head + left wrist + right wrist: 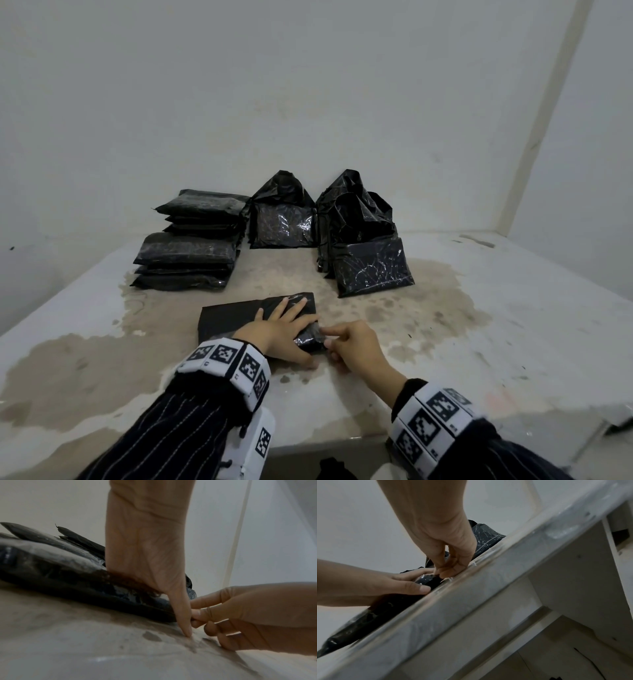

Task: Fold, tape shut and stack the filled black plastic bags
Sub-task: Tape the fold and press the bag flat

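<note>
Nearest on the bench [513, 342]: left hand [274, 329] spread flat on the folded bag [226, 317], right hand [356, 346] pinching its taped end. Behind: sealed stack [188, 260] done, upright open bags [370, 270] apparently left.

The left hand [279, 330] hides much of the folded bag [233, 317], its taped end blurred

A folded black bag [239, 317] lies flat before stacked [191, 246] and upright bags [282, 219].
</note>
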